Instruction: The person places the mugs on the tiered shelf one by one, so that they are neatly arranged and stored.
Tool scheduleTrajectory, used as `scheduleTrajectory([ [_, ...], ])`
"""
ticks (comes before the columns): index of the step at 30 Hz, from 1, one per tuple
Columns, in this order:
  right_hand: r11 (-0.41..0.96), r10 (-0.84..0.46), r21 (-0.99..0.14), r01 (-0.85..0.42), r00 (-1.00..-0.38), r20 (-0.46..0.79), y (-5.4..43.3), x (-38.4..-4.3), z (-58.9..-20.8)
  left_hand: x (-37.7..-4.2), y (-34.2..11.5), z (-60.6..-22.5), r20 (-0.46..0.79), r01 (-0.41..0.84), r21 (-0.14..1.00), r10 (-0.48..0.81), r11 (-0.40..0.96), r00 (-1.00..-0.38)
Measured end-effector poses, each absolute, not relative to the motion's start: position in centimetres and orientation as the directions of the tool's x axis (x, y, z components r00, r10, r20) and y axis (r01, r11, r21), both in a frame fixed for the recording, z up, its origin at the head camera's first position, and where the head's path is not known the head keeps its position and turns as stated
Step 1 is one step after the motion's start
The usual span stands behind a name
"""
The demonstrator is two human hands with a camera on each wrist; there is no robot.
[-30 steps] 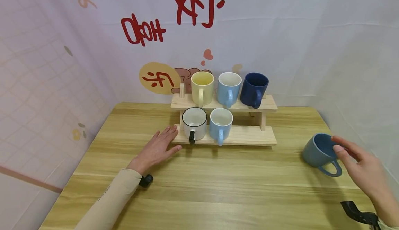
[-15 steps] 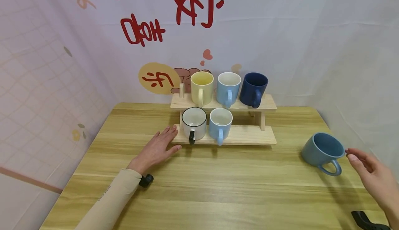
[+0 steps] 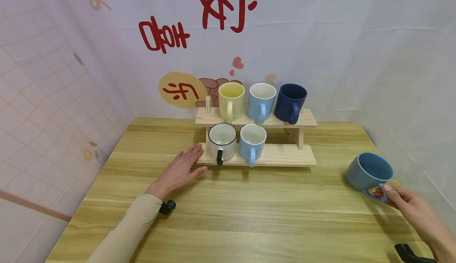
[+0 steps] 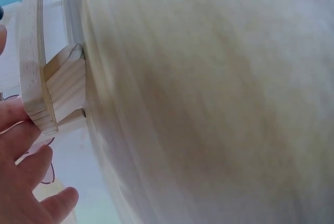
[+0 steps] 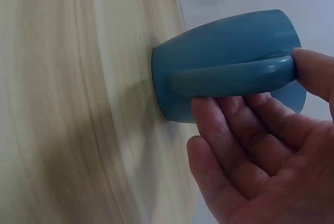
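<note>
A grey-blue mug (image 3: 369, 172) stands upright on the table at the right, its handle turned toward my right hand (image 3: 413, 207). That hand grips the handle: the right wrist view has the thumb on the handle's upper end and fingers (image 5: 250, 130) curled at its side. My left hand (image 3: 178, 172) lies with spread fingers at the left end of a two-tier wooden rack (image 3: 285, 155); its fingertips touch the lower board's end in the left wrist view. On that board sit a white mug (image 3: 222, 142) with a black rim and a light blue mug (image 3: 252, 142).
The upper board carries a yellow mug (image 3: 231, 100), another light blue mug (image 3: 261, 101) and a navy mug (image 3: 290, 102). Behind the wooden table (image 3: 249, 215) hangs a printed white cloth (image 3: 313, 49), and fabric walls flank both sides.
My right hand moves from above the grey-blue mug's rim, out to its right side, then down onto the handle and grips it. The mug and my left hand stay in place.
</note>
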State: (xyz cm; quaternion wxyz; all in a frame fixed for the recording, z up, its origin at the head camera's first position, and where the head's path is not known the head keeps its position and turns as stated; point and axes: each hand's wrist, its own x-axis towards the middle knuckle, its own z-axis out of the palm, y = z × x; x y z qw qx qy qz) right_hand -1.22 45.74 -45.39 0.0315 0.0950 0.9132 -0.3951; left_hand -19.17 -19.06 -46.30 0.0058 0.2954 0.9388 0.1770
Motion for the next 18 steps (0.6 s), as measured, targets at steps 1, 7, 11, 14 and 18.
scheduleTrajectory([
  [1, 0.671, 0.137, -0.718, 0.185, -0.983, -0.125, 45.7, -1.3, -45.4, -19.2, -19.1, -46.3, 0.094, 0.552, 0.337, 0.557, 0.762, -0.825],
  [7, 0.626, 0.120, -0.769, 0.133, -0.990, -0.074, 45.3, -1.2, -45.7, -19.2, -19.0, -46.4, 0.091, 0.547, 0.338, 0.552, 0.766, -0.829],
  [11, 0.575, 0.146, -0.808, 0.131, -0.988, -0.056, 44.9, -1.1, -45.9, -19.2, -19.0, -46.3, 0.097, 0.551, 0.337, 0.554, 0.763, -0.827],
  [14, 0.411, 0.172, -0.903, 0.124, -0.983, -0.057, 44.7, -1.2, -46.2, -19.2, -18.9, -46.3, 0.095, 0.549, 0.340, 0.553, 0.763, -0.828],
  [18, 0.069, 0.186, -0.997, 0.024, -0.982, -0.011, 44.3, -1.5, -46.5, -19.2, -18.9, -46.3, 0.088, 0.544, 0.339, 0.550, 0.768, -0.831],
])
